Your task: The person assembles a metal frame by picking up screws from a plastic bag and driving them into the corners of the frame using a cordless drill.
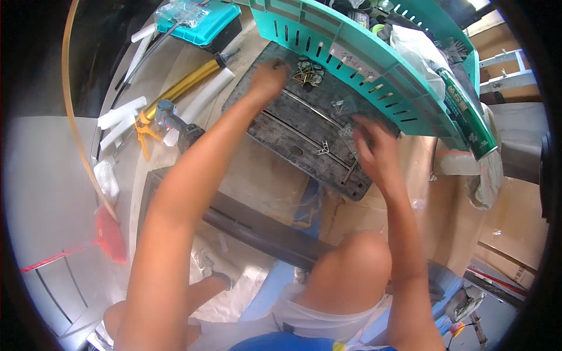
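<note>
On the dark tray (293, 137), screws (307, 71) lie just beside the left hand (268, 79), its grip unclear.

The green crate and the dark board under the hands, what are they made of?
The teal crate looks like moulded plastic: smooth, evenly coloured, with neat slots in its wall. The dark board is probably grimy plastic or composite: matt, speckled grey, with straight grooves. The left hand and right hand rest on it.

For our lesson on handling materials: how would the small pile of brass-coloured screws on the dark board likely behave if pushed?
The screws are loose and small, so they would probably scatter rather than move together. Being slim and round, some may roll along the dark board. The left hand is beside them.
</note>
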Demonstrator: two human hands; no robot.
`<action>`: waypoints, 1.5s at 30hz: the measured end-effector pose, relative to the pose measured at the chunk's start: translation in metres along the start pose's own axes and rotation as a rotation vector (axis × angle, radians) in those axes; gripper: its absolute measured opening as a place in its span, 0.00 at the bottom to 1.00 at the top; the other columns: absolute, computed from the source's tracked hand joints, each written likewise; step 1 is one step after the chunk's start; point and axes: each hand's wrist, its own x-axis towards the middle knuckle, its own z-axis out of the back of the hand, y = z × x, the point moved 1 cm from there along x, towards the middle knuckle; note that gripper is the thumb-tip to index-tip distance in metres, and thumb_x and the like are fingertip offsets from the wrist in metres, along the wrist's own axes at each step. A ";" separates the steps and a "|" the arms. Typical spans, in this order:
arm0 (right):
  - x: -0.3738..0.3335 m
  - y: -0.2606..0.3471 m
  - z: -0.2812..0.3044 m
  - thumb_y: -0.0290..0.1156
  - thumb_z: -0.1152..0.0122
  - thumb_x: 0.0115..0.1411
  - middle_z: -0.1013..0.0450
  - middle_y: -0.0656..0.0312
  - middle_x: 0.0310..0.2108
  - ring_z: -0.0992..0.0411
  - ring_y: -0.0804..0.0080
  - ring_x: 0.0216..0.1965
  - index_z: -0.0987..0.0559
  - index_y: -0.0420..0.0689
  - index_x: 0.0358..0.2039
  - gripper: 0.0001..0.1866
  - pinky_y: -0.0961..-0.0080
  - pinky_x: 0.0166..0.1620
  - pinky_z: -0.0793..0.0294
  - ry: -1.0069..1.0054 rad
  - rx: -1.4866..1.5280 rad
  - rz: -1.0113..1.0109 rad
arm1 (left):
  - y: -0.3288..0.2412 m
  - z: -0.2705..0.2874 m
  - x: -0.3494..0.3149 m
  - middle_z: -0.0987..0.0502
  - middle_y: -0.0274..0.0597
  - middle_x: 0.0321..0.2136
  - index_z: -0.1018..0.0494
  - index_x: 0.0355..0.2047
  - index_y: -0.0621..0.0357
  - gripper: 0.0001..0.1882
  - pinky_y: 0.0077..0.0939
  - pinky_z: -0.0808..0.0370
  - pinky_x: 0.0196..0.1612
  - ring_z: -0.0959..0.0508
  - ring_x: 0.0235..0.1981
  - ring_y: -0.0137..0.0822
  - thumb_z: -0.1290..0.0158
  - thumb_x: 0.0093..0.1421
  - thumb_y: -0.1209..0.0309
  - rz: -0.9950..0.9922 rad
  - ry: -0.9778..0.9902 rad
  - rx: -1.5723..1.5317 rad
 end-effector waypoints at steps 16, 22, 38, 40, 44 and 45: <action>0.080 -0.042 -0.090 0.34 0.42 0.61 0.30 0.52 0.59 0.33 0.51 0.61 0.27 0.42 0.61 0.28 0.53 0.62 0.33 0.010 -0.599 0.337 | -0.015 -0.005 -0.027 0.26 0.57 0.57 0.29 0.63 0.35 0.23 0.48 0.23 0.54 0.22 0.54 0.58 0.50 0.68 0.62 -0.280 0.137 0.740; 0.091 -0.037 -0.078 0.37 0.40 0.62 0.29 0.55 0.55 0.32 0.52 0.58 0.21 0.47 0.54 0.19 0.52 0.57 0.30 -0.073 -0.540 0.224 | -0.004 0.000 -0.018 0.23 0.52 0.49 0.24 0.59 0.33 0.20 0.48 0.22 0.49 0.21 0.49 0.56 0.48 0.66 0.64 -0.383 -0.099 0.662; 0.098 -0.050 -0.083 0.35 0.36 0.58 0.26 0.59 0.44 0.27 0.54 0.48 0.16 0.50 0.44 0.13 0.54 0.46 0.24 -0.215 -0.484 0.329 | 0.002 0.015 -0.017 0.20 0.56 0.41 0.19 0.47 0.50 0.13 0.49 0.24 0.47 0.20 0.42 0.58 0.44 0.63 0.65 -0.413 -0.247 0.377; 0.100 -0.042 -0.081 0.34 0.36 0.58 0.26 0.57 0.42 0.26 0.52 0.46 0.17 0.50 0.44 0.13 0.54 0.44 0.22 -0.202 -0.421 0.249 | 0.006 0.022 -0.019 0.20 0.52 0.44 0.19 0.48 0.49 0.15 0.48 0.23 0.48 0.20 0.45 0.55 0.43 0.62 0.63 -0.227 -0.265 0.383; 0.108 -0.025 -0.084 0.35 0.35 0.59 0.27 0.57 0.41 0.26 0.54 0.47 0.17 0.54 0.46 0.14 0.56 0.42 0.22 -0.112 -0.397 0.233 | 0.008 0.023 -0.025 0.20 0.55 0.41 0.19 0.47 0.49 0.15 0.49 0.24 0.46 0.20 0.42 0.57 0.42 0.59 0.64 -0.210 -0.192 0.414; 0.109 -0.022 -0.086 0.35 0.35 0.59 0.28 0.56 0.41 0.26 0.52 0.47 0.17 0.53 0.46 0.14 0.55 0.43 0.22 -0.093 -0.411 0.249 | 0.007 0.020 -0.027 0.20 0.54 0.41 0.19 0.47 0.48 0.15 0.50 0.24 0.46 0.20 0.42 0.57 0.42 0.59 0.64 -0.259 -0.162 0.454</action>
